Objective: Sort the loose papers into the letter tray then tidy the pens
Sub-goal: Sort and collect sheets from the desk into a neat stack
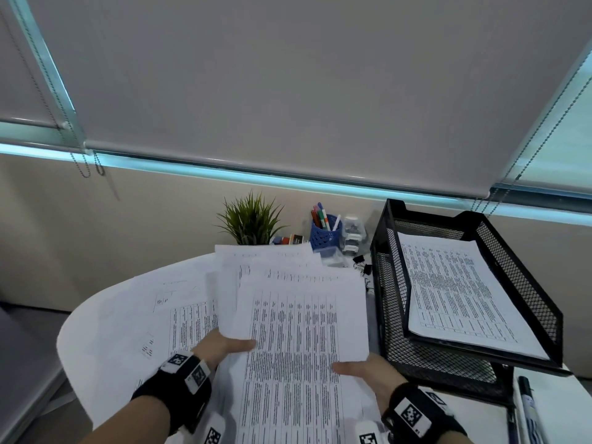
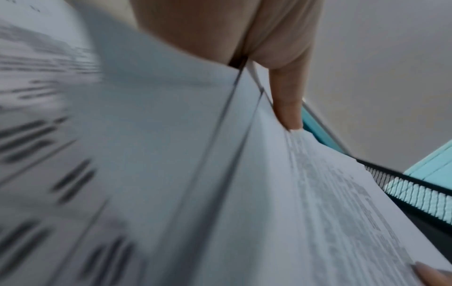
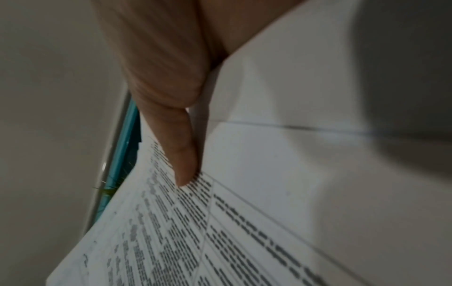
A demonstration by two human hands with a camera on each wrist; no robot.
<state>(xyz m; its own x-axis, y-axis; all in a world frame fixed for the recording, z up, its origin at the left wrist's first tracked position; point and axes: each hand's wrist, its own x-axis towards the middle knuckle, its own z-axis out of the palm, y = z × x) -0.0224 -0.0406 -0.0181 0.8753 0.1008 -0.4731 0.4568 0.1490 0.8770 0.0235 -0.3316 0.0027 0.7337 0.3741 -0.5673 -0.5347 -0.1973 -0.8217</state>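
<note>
Papers [image 1: 301, 318]: light, floppy, slippery sheets, fanned unevenly; I pinch their near edge with left hand [image 1: 224, 346] and right hand [image 1: 368, 371]. I'd square them before the tray [image 1: 519, 261] at the tabletop's right edge.

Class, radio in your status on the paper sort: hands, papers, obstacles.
Left hand and right hand both grip paper stack. Letter tray holds one sheet. Nothing blocking.

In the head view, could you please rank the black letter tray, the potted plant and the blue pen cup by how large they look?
1. Black letter tray, though nearest the camera.
2. Potted plant.
3. Blue pen cup.
</note>
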